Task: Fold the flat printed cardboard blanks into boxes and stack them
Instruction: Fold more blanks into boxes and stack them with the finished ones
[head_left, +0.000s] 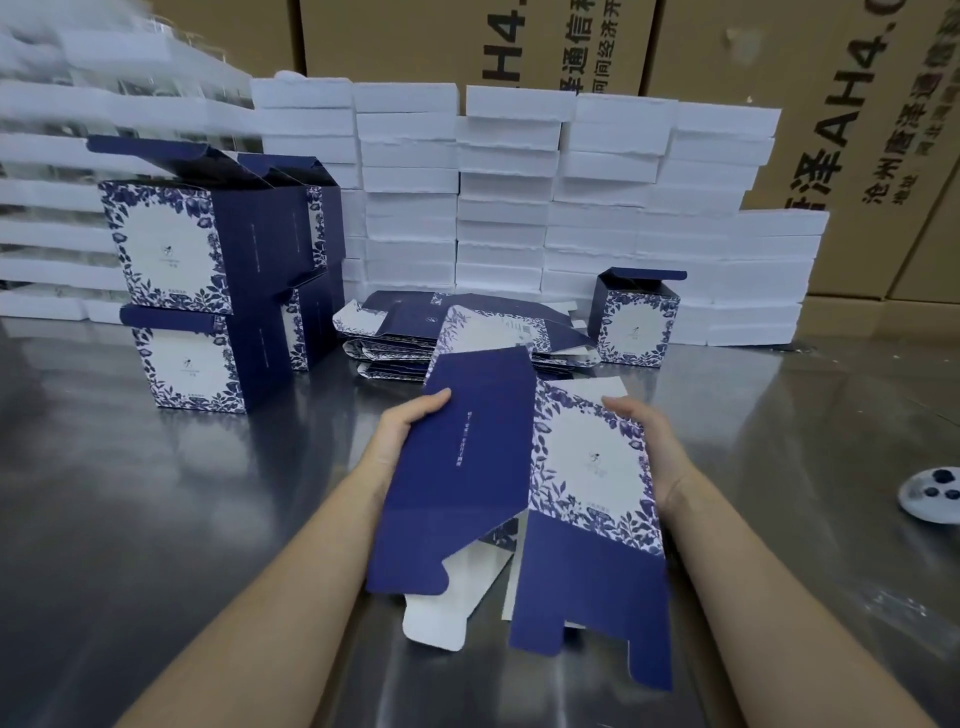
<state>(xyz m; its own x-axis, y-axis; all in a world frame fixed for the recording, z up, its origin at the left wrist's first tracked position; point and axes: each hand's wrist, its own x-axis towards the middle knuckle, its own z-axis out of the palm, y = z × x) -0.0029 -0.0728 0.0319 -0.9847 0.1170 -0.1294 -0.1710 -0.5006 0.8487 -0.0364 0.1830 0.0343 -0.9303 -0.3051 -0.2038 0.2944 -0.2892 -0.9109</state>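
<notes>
You are at the opening-out step: one flat blank (519, 483) is up off the counter (156, 519), held between your two hands in front of you. Your left hand (402, 431) grips its navy side panel along the left edge, thumb on top and fingers curled behind. Your right hand (649, 447) holds the flowered white panel along the right edge in the same way. The blank is only partly sprung, with its bottom flaps hanging loose toward you.

Next, I judge, you need to press the two edges toward each other until the sleeve squares up, then tuck the bottom flaps in.

More flat blanks (452, 332) lie in a pile just beyond, and a single folded box (636, 322) stands to their right. The stack of finished boxes (208, 280) waits at far left, well apart from your hands.
</notes>
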